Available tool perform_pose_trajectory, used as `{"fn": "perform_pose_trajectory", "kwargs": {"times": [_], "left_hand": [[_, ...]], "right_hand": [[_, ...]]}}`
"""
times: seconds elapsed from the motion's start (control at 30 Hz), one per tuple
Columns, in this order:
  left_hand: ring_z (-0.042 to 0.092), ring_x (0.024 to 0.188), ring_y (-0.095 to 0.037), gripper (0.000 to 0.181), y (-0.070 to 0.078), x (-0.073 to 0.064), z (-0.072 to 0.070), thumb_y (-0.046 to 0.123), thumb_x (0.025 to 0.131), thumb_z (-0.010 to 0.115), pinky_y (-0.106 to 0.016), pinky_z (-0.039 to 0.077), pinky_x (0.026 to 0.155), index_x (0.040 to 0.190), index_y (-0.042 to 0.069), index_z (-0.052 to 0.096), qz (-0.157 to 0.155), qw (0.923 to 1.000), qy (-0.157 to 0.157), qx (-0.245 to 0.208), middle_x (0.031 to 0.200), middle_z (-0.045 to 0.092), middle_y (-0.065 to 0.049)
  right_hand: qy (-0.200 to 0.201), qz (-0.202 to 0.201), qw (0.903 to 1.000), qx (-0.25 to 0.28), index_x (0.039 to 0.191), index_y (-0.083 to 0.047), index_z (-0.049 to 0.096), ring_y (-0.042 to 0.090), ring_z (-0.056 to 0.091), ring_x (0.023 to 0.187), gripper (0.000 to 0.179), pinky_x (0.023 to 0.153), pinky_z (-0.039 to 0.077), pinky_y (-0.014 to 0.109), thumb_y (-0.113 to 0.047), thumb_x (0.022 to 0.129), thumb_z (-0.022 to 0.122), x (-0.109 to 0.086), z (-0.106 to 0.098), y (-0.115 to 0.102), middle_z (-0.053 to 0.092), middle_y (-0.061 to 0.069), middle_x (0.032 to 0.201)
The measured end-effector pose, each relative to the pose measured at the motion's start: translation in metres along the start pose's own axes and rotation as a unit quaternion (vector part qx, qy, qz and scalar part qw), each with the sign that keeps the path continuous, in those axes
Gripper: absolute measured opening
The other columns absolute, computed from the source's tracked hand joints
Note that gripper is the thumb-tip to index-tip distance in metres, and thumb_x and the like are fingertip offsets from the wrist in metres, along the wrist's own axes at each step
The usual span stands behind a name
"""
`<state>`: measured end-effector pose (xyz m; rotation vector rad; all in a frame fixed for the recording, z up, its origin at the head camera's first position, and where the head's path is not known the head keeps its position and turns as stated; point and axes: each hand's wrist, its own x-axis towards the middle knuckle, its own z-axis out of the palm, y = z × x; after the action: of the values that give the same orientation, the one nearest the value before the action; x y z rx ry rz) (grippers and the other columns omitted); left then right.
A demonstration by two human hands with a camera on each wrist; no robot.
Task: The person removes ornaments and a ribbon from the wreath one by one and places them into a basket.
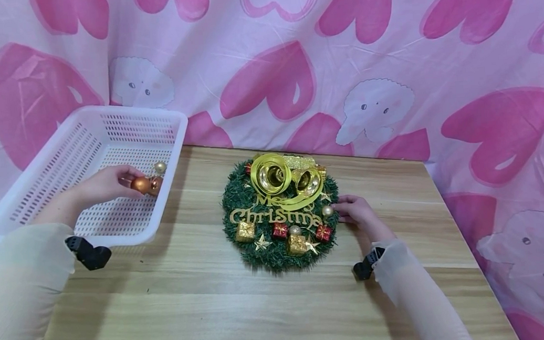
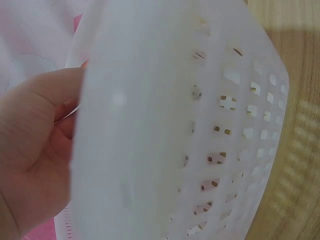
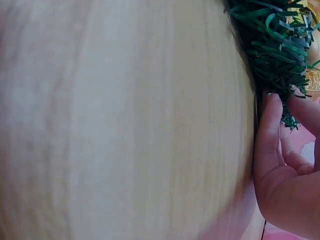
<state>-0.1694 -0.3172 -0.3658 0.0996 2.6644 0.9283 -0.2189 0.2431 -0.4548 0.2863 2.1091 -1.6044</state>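
Observation:
Inside the white plastic basket, my left hand pinches a shiny orange Christmas bauble between thumb and fingers. Another orange-brown bauble and a small gold bauble lie beside it. The basket wall hides the fingertips in the left wrist view. A green Christmas wreath with gold bells, gold lettering, small gift boxes and stars lies flat on the table. At its right edge, next to a small gold ball, my right hand holds the green tinsel between thumb and fingers.
The basket stands at the left of the wooden table, its high perforated walls around my left hand. A pink curtain with hearts hangs close behind the table and along its right side.

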Motion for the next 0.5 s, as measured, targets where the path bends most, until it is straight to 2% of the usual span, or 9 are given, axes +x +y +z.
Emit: {"fn": "perform_pose_trajectory", "kwargs": {"times": [0.1,0.23,0.5], "left_hand": [[0.055,0.099,-0.026,0.053,-0.0004,0.0001,0.0008,0.017,0.08,0.072,-0.026,0.044,0.079,0.122,-0.005,0.049,0.004,1.0,0.002,0.002,0.112,0.058,-0.02],[0.055,0.098,-0.026,0.052,-0.0011,-0.0002,0.0017,0.016,0.08,0.072,-0.029,0.044,0.079,0.122,-0.005,0.049,0.005,1.0,0.0,0.002,0.111,0.058,-0.02],[0.055,0.107,-0.034,0.052,-0.0023,-0.0015,0.0035,0.016,0.083,0.068,-0.048,0.047,0.093,0.126,-0.006,0.047,-0.004,0.9996,-0.019,-0.021,0.123,0.053,-0.028]], "right_hand": [[0.014,0.015,0.9997,-0.011,0.136,0.004,0.039,0.004,0.057,0.063,0.06,0.064,0.054,0.019,-0.014,0.085,0.066,0.0023,0.0021,-0.0002,0.053,0.002,0.095],[0.017,0.023,0.9996,-0.007,0.137,0.005,0.037,0.003,0.056,0.062,0.057,0.062,0.054,0.018,-0.01,0.088,0.063,0.0033,0.0034,-0.001,0.053,-0.001,0.092],[0.017,0.018,0.9997,0.0,0.137,0.005,0.037,0.003,0.054,0.064,0.056,0.06,0.053,0.016,-0.008,0.089,0.061,0.0023,0.0034,-0.0002,0.054,-0.005,0.082]]}}
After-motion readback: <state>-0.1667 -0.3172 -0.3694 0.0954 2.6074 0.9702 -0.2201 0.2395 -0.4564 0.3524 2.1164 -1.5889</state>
